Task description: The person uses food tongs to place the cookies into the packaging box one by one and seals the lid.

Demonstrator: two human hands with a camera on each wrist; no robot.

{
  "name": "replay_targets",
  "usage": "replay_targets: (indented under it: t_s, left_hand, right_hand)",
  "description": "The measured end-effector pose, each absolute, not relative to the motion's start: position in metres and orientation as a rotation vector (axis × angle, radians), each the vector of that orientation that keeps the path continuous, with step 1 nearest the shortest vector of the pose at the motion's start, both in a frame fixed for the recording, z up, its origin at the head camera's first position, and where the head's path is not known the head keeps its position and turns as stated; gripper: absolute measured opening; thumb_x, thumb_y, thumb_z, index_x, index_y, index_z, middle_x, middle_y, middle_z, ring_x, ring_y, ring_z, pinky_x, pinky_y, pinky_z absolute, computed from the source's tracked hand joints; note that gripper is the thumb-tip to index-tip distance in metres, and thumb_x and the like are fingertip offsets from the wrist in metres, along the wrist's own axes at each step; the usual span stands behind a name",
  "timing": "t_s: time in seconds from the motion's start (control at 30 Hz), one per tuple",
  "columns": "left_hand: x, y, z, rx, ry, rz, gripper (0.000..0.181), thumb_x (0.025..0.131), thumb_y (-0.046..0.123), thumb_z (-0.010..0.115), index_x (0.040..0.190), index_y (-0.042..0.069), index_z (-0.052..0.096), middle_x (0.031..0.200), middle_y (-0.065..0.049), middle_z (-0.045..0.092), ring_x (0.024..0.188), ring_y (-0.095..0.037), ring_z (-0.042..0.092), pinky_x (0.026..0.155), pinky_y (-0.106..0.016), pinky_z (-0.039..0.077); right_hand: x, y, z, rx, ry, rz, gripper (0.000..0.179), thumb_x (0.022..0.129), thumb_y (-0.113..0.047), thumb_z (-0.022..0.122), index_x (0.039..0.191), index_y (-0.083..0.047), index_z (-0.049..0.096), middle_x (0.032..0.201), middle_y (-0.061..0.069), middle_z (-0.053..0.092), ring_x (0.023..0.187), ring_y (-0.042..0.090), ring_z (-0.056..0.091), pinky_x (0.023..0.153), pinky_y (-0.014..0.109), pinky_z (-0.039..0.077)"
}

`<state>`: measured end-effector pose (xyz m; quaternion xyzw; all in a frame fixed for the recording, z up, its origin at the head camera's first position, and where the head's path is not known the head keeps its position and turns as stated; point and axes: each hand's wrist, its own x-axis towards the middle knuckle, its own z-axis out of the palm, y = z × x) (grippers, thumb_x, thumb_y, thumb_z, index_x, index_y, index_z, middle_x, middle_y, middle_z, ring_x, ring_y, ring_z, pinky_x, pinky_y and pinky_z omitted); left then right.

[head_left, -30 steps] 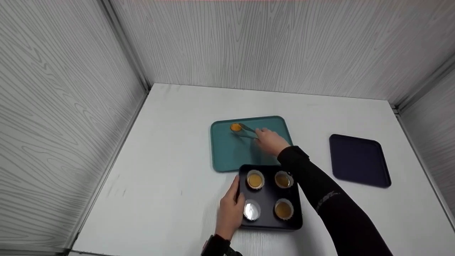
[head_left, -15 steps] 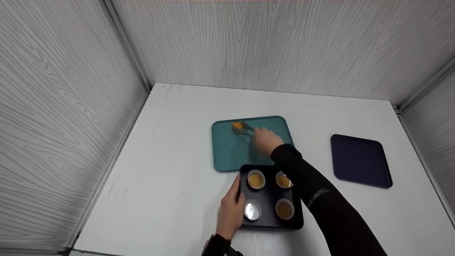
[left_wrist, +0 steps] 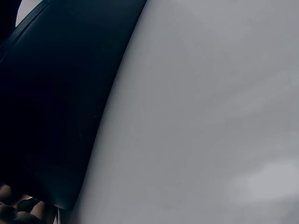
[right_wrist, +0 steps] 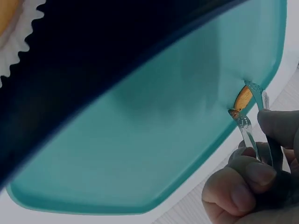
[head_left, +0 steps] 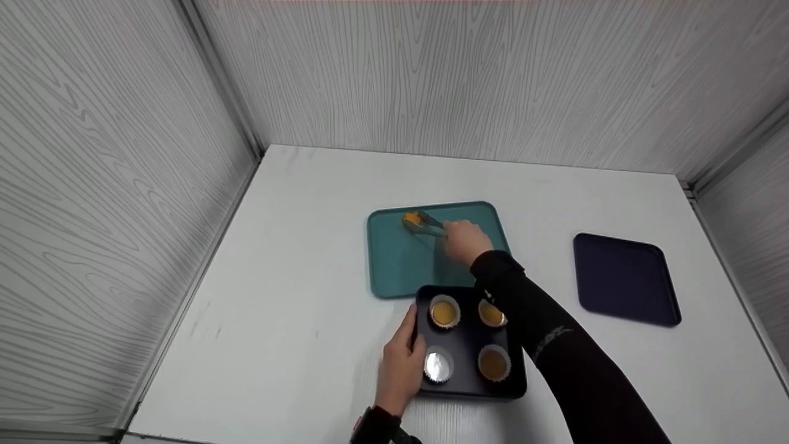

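My right hand [head_left: 466,242] holds metal tongs [right_wrist: 246,127] with dark handles, reaching over the teal tray [head_left: 394,265]. The tong tips sit on either side of a small round orange-brown cake [right_wrist: 242,99] near the tray's far edge. My left hand [head_left: 399,370] grips the left side of a deep dark baking pan [head_left: 466,345], thumb along its rim; some fingertips show at the bottom left of the left wrist view. Inside the pan are pleated paper cups [head_left: 444,312], three with yellow-brown cakes. The front-left cup [head_left: 438,365] shows a shiny silvery bottom. My right sleeve partly covers the back-right cup.
A smaller dark purple tray [head_left: 622,277] lies to the right on the white table [head_left: 290,277]. Wood-grain panels [head_left: 419,74] enclose the table at the back and both sides. The pan stands close in front of the teal tray.
The tongs have come together around the cake, which now appears tilted between their tips. My right forearm has shifted slightly left, covering more of the back-right cup. The left hand and pan stay nearly still.
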<state>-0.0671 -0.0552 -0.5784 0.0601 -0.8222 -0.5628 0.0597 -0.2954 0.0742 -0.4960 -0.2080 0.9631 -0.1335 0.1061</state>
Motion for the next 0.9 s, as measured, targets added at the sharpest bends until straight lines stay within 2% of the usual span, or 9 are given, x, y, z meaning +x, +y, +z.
replay_targets:
  t_s: [0.13,0.3,0.6,0.9]
  left_hand:
    - [-0.068,-0.055,-0.581,0.184,-2.489,-1.699,0.056,0.106,0.017,0.051,0.16,0.019,0.037,0.158,0.004,0.043,0.143,-0.015,0.043,0.112,-0.043,0.043]
    - [-0.068,-0.056,-0.581,0.167,-2.477,-1.718,0.056,0.106,0.016,0.05,0.161,0.017,0.036,0.16,0.003,0.041,0.144,-0.015,0.041,0.112,-0.042,0.042]
    - [-0.068,-0.056,-0.58,0.148,-2.467,-1.743,0.056,0.107,0.016,0.048,0.161,0.014,0.034,0.161,0.002,0.039,0.146,-0.016,0.039,0.114,-0.042,0.039]
    - [-0.068,-0.055,-0.578,0.151,-2.475,-1.737,0.056,0.107,0.015,0.049,0.161,0.015,0.035,0.16,0.002,0.04,0.145,-0.016,0.04,0.112,-0.042,0.042]
  right_hand:
    - [-0.295,0.077,-0.496,-0.623,2.838,-0.457,0.042,0.107,-0.013,0.052,0.146,0.002,0.054,0.135,0.026,0.062,0.122,0.042,0.06,0.104,0.053,0.047]
    - [-0.292,0.081,-0.496,-0.693,2.844,-0.479,0.037,0.107,-0.014,0.052,0.14,0.001,0.06,0.122,0.025,0.067,0.108,0.04,0.066,0.094,0.052,0.052]
    - [-0.288,0.085,-0.497,-0.757,2.898,-0.388,0.044,0.107,-0.017,0.055,0.147,0.001,0.053,0.133,0.027,0.061,0.113,0.042,0.064,0.097,0.052,0.052]
    - [-0.283,0.082,-0.502,-0.995,3.049,0.12,0.042,0.108,-0.015,0.053,0.147,0.002,0.051,0.128,0.024,0.062,0.09,0.033,0.068,0.075,0.041,0.058]
